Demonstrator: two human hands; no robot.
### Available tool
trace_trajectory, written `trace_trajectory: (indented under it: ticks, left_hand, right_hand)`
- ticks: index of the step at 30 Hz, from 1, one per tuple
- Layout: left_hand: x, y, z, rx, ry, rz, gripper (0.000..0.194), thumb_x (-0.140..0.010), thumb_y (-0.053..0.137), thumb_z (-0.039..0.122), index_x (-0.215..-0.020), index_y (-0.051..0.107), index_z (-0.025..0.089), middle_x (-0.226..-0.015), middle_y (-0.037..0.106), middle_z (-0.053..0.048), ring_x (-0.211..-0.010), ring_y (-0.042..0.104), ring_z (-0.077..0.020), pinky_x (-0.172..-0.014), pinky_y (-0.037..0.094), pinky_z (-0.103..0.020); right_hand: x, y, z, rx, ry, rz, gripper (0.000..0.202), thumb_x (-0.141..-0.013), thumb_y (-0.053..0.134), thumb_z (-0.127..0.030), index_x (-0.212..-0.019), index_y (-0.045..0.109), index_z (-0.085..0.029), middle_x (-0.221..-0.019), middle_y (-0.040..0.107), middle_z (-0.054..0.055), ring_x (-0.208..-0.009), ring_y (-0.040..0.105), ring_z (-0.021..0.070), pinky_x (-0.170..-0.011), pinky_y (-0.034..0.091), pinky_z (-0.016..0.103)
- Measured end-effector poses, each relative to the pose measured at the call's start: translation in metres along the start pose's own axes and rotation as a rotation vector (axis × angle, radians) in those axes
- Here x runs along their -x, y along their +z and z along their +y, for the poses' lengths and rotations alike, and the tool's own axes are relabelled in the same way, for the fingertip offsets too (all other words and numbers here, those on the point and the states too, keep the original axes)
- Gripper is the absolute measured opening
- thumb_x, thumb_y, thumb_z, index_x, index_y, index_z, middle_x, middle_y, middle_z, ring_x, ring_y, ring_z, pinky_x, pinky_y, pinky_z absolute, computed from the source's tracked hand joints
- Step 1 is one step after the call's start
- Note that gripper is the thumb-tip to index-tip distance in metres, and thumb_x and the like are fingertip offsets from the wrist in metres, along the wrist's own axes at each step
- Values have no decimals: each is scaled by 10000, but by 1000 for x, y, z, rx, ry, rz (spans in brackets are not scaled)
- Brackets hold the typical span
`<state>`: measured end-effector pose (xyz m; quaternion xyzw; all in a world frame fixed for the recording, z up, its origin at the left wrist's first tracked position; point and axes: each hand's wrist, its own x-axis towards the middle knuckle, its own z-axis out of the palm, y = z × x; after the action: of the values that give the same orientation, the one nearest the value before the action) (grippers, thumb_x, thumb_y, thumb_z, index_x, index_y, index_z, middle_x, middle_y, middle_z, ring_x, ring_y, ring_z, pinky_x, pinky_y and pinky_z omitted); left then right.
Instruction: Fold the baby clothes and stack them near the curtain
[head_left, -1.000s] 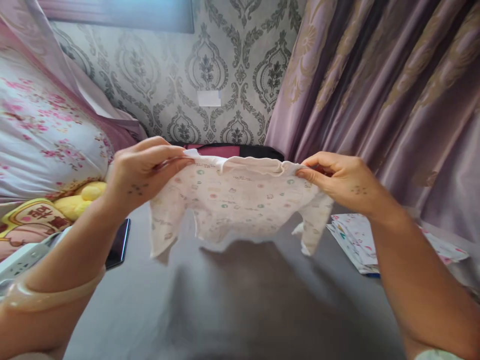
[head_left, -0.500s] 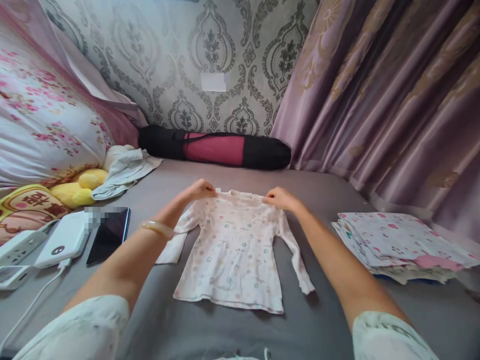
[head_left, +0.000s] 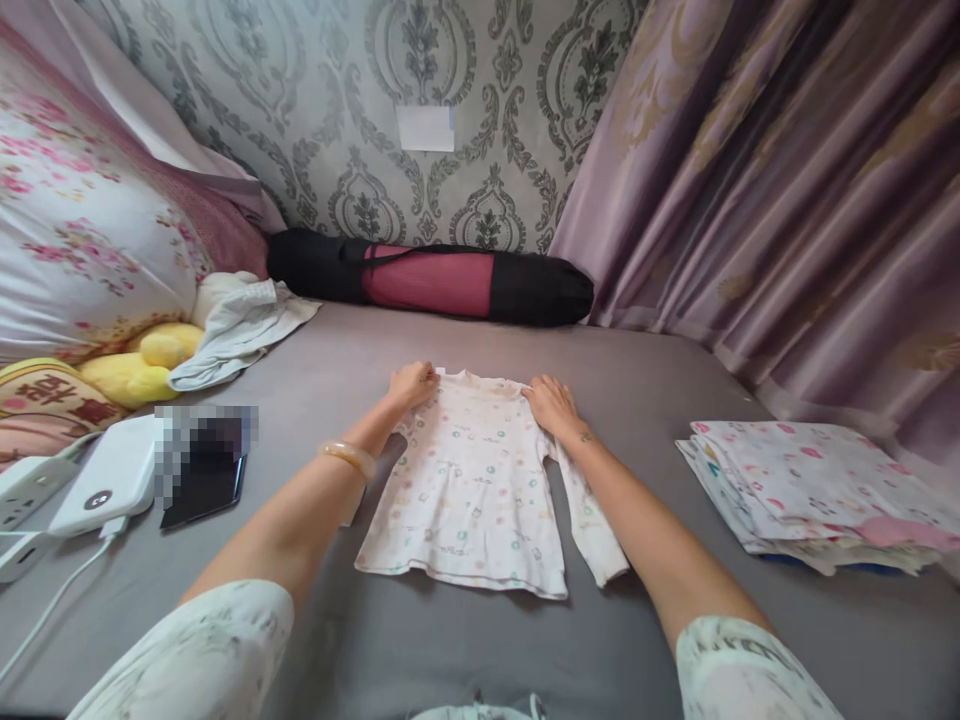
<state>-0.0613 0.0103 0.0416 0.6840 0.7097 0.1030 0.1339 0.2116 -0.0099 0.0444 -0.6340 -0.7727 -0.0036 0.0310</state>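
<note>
A small white long-sleeved shirt (head_left: 469,480) with pastel prints lies spread on the grey bed sheet, its collar away from me. My left hand (head_left: 415,384) is closed on the shirt's left shoulder, beside the collar. At the opposite shoulder, my right hand (head_left: 553,404) rests with its fingers stretched out flat on the cloth and its thumb near the collar. The right sleeve runs down beside my right forearm. Most of the left sleeve is hidden behind my left arm.
Folded printed clothes (head_left: 810,490) are stacked at the right. A phone (head_left: 202,485), a white power bank (head_left: 109,475) and a power strip (head_left: 30,485) lie left. A black-and-red rolled bag (head_left: 427,280) lies along the wall. A grey cloth (head_left: 232,335) lies near yellow plush (head_left: 135,370).
My right hand has gone from pinching the shoulder to lying flatter on it. The right sleeve now lies closer to the shirt's body. The camera view has tilted down slightly.
</note>
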Motion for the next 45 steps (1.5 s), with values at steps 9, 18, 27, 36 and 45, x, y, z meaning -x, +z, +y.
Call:
trace_trajectory:
  ticks: [9, 18, 27, 36, 45]
  left_hand:
    - [-37, 15, -4, -36, 140, 114, 304, -978, 354, 339, -1110, 584, 188, -1114, 664, -133, -1013, 626, -244, -828, 465, -314]
    - [-77, 14, -3, -89, 180, 201, 305, -973, 358, 337, -1078, 601, 186, -1089, 650, -120, -1023, 621, -234, -840, 469, -305]
    - [-97, 22, 11, -75, 62, 67, 316, -891, 490, 354, -1101, 656, 187, -1163, 680, -130, -1097, 603, -266, -870, 447, -320]
    - [-100, 33, 38, 9, 74, 46, 332, -932, 439, 384, -1097, 660, 200, -1172, 678, -124, -1134, 583, -282, -943, 399, -393]
    - [-85, 48, 43, -146, 125, 264, 349, -961, 366, 337, -1163, 544, 115, -1208, 580, -206, -1151, 493, -339, -961, 337, -454]
  right_hand:
    - [-45, 18, 14, 73, -52, 83, 323, -1022, 353, -305, -1120, 599, -120, -1167, 620, 164, -1103, 547, 262, -920, 343, 370]
    - [-85, 19, 22, 88, -49, 84, 326, -1016, 366, -307, -1122, 611, -122, -1190, 608, 163, -1114, 533, 268, -939, 341, 378]
    - [-106, 16, 21, -139, -25, -94, 380, -1011, 349, -335, -1272, 589, -195, -1288, 561, 129, -1193, 496, 261, -960, 369, 348]
    - [-112, 30, 3, -169, 48, -8, 339, -999, 394, -361, -1218, 578, -179, -1279, 556, 134, -1206, 468, 277, -969, 346, 385]
    - [-101, 33, 1, -200, 63, 101, 357, -1001, 376, -365, -1263, 539, -185, -1301, 546, 131, -1203, 470, 261, -979, 343, 371]
